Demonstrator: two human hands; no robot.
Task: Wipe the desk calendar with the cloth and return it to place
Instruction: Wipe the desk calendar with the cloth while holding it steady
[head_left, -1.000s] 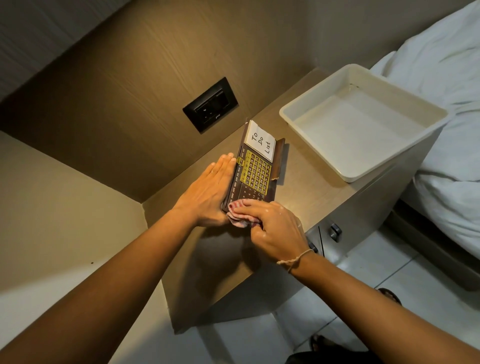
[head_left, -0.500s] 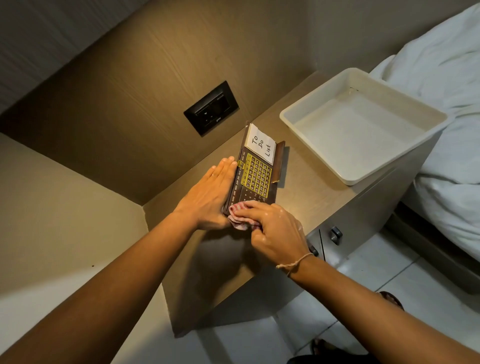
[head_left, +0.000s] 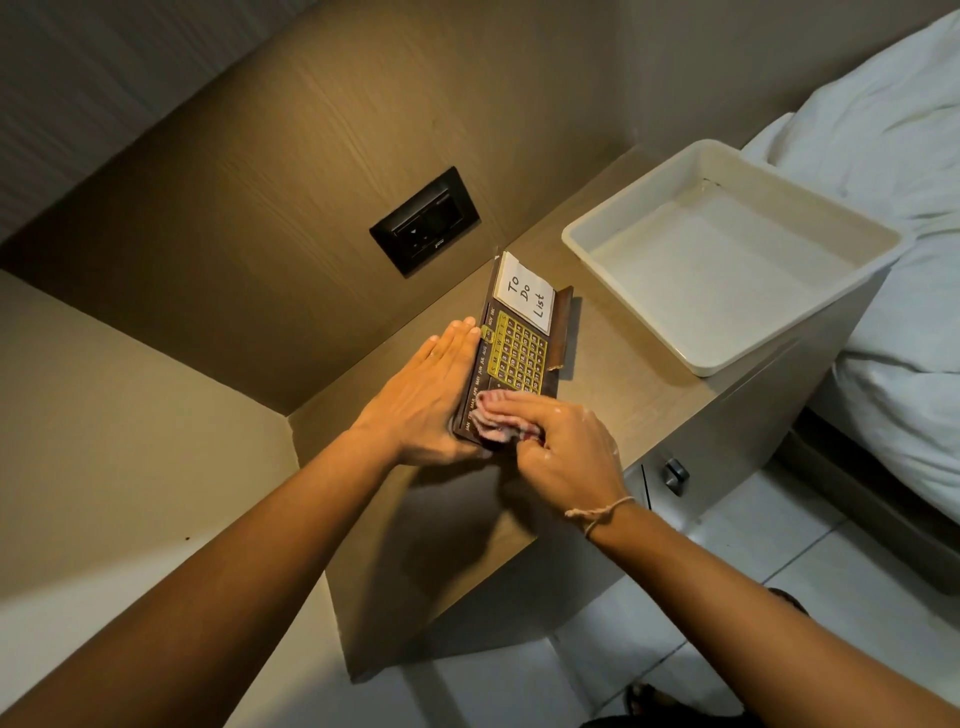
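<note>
The desk calendar (head_left: 511, 358) lies flat on the bedside cabinet (head_left: 618, 410), likely so its face takes the wiping pressure. The left hand (head_left: 431, 395), fingers pressed together, braces its edge, while the right hand (head_left: 558, 447) presses the bunched cloth (head_left: 496, 423) onto its near end. The cloth and hands hide that end.

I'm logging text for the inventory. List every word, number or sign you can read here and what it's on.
"To Do List": handwritten on the white note at the far end of the desk calendar.
"JAN" to "DEC": month strip along the calendar's left edge, partly covered by the cloth.
Weekday letters and date numbers: too small.
Wall socket marking: unreadable.
</note>
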